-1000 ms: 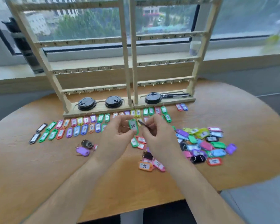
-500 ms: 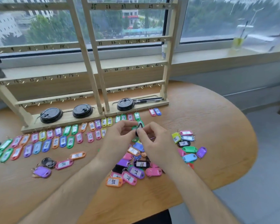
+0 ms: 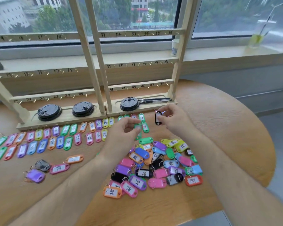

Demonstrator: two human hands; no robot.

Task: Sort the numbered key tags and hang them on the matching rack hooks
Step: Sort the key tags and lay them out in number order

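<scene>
My right hand (image 3: 173, 119) pinches a black key tag (image 3: 158, 118) with a white label, held upright just in front of the rack base. My left hand (image 3: 122, 132) holds a green key tag (image 3: 138, 130) by its top, low over the table. Sorted tags (image 3: 44, 141) lie in two numbered rows at the left. A loose heap of mixed tags (image 3: 160, 165) lies under and between my forearms. The wooden rack (image 3: 96, 66) stands behind, its numbered hooks bare.
Three black cup lids (image 3: 82, 109) and a pen (image 3: 153, 100) sit in the rack's base tray. A few stray tags (image 3: 55, 167) lie at the front left. The round table's edge (image 3: 266, 160) curves off on the right. A cup (image 3: 260, 34) stands on the windowsill.
My hands were together at one green and one black tag; now they have parted, the right carrying the black tag to the right, the left keeping the green one. The camera turned left and down.
</scene>
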